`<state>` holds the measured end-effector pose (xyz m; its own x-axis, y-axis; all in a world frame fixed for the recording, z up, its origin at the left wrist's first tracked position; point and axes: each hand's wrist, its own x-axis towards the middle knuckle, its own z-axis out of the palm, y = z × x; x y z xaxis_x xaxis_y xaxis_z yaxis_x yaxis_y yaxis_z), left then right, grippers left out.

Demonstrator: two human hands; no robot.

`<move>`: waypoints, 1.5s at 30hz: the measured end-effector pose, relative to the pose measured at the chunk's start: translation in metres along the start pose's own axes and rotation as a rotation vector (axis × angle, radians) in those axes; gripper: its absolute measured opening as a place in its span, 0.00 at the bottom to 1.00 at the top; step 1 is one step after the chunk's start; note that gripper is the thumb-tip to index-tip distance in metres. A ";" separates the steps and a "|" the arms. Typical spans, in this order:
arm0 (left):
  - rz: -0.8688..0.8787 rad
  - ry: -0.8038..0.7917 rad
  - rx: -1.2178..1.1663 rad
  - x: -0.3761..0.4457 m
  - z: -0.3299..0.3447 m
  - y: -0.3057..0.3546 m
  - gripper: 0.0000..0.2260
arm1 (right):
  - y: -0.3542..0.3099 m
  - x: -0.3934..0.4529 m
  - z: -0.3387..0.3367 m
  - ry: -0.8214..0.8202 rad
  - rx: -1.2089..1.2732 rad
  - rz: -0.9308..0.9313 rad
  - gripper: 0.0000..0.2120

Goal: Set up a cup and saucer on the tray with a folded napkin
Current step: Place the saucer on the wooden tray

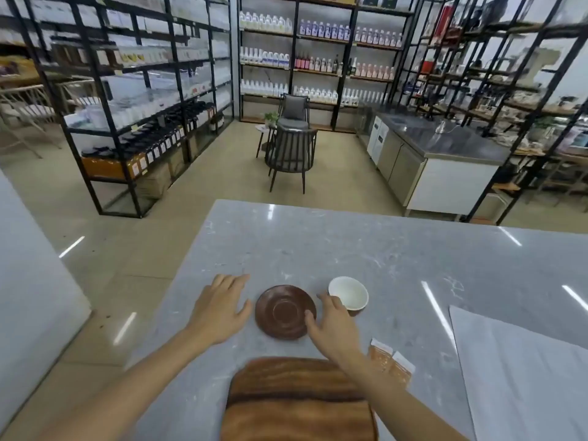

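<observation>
Both hands at the saucer, nothing lifted.
Landmark — saucer [285, 311], brown, flat on the grey bench [381, 249]. Nearest the viewer, wooden tray [299, 402]; two orange sachets [393, 361] right of it; white napkin sheet [525, 370] farther right. Left hand [222, 308] lies open, fingers straight, just left of the saucer. Right hand [332, 323] loosely spread, thumb on the saucer's right rim, fingertips near the white cup [349, 293] — beyond-right of the saucer.

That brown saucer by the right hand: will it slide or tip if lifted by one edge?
The saucer looks rigid and glossy, so it probably slides easily on the polished counter. Its shallow, wide shape likely tilts when lifted by one rim, and it may chip if dropped.
</observation>
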<state>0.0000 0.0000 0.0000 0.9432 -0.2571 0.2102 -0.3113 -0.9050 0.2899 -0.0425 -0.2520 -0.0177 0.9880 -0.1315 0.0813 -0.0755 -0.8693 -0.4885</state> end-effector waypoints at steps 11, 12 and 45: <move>-0.079 -0.249 -0.212 0.023 0.072 -0.011 0.29 | 0.010 0.021 0.052 -0.143 0.104 0.158 0.27; -0.089 -0.259 -0.218 0.025 0.076 -0.011 0.29 | 0.010 0.021 0.054 -0.138 0.125 0.157 0.26; -0.188 -0.076 -0.554 -0.051 0.043 0.036 0.26 | 0.036 -0.042 0.016 -0.009 0.456 -0.035 0.26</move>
<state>-0.0540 -0.0345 -0.0405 0.9874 -0.1514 0.0469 -0.1330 -0.6306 0.7646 -0.0842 -0.2698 -0.0525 0.9902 -0.0999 0.0978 0.0230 -0.5740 -0.8185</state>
